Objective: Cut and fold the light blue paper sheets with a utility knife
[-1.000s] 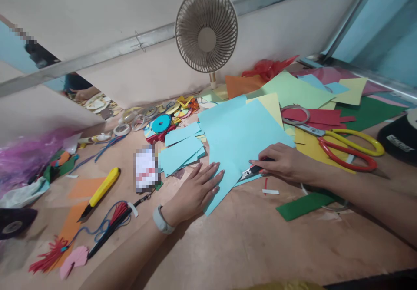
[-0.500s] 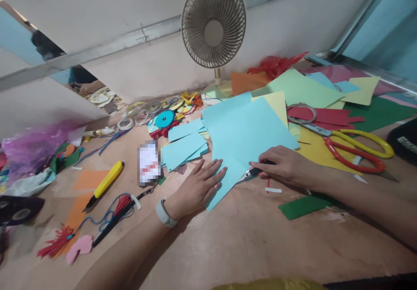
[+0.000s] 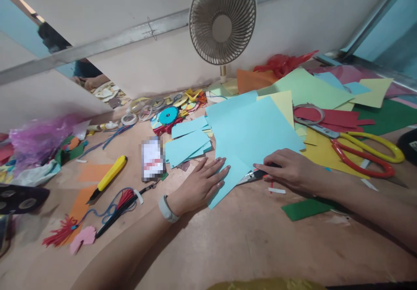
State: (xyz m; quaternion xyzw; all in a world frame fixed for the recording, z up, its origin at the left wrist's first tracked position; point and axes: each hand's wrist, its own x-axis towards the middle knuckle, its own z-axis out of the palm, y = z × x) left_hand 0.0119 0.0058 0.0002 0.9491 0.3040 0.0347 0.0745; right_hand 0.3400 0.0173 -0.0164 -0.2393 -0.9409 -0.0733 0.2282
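One table (image 3: 244,246) spreads before us, and one fan (image 3: 222,27) stands at its far side. One large light blue sheet (image 3: 254,129) lies mid-table, with the edge of at least one more showing beneath it. Our left grip (image 3: 198,183) is spread flat on its near corner, grasping nothing; our right grip (image 3: 283,168) is clenched around one dark-handled knife (image 3: 256,175), its silver head at the sheet's lower edge. To the right we see one pair of scissors (image 3: 336,144), one handle yellow, one red. One black object (image 3: 408,144) is cut off at the right border; its scrap of white lettering is too little for us to read. Left of the sheet we count two piles of small blue cards (image 3: 187,146), and farther left one yellow cutter (image 3: 112,175). One green strip (image 3: 308,209) lies near our right forearm. One pack (image 3: 152,159) beside the cards is pixelated, so we cannot read its label. Two red tassels (image 3: 61,233) lie near the yellow cutter, and one white strip (image 3: 276,190) just below our right grip.
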